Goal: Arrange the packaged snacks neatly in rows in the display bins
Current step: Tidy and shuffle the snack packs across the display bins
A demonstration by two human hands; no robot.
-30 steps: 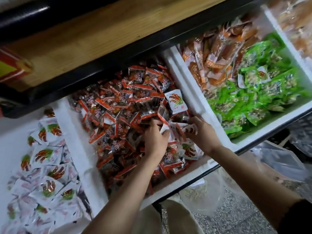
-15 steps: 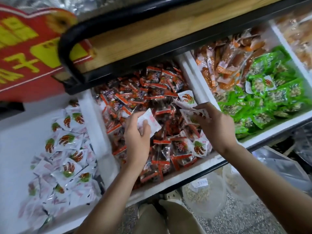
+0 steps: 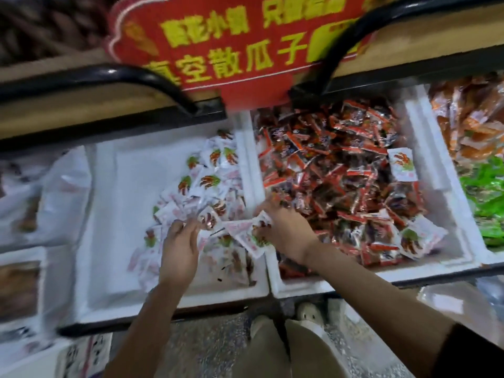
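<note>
**White packets held over the wall between two bins**

Head view. The right hand (image 3: 283,236) is over the wall between the left bin (image 3: 122,214) and the middle bin (image 3: 447,205), near their front edge. Its fingers are clenched on a few white packets (image 3: 246,236), which fan out leftward above the left bin's front right corner. The left hand (image 3: 178,249) is over the left bin, just beside them, with its fingers bent down towards the packets below. Blur hides the fingertips, so I cannot tell whether it grasps any.

The left bin is white foam. A loose pile (image 3: 207,184) of the same white packets runs along its right wall from back to front, and its left half is bare.

The middle bin is heaped with red packets (image 3: 341,173). One stray packet (image 3: 403,165), white, lies on top of them against the right wall, towards the back. A few more white ones, the corner packets (image 3: 417,238), sit in the front right corner.

Further right lie orange packets (image 3: 474,126) at the back and green packets (image 3: 488,192) in front of them.

Above the bins run a wooden shelf (image 3: 68,105) and a black rail (image 3: 109,75). A red sign (image 3: 231,45) with yellow characters hangs there. Below the bins a pale shoe (image 3: 308,312) stands on the speckled floor (image 3: 207,347).
</note>
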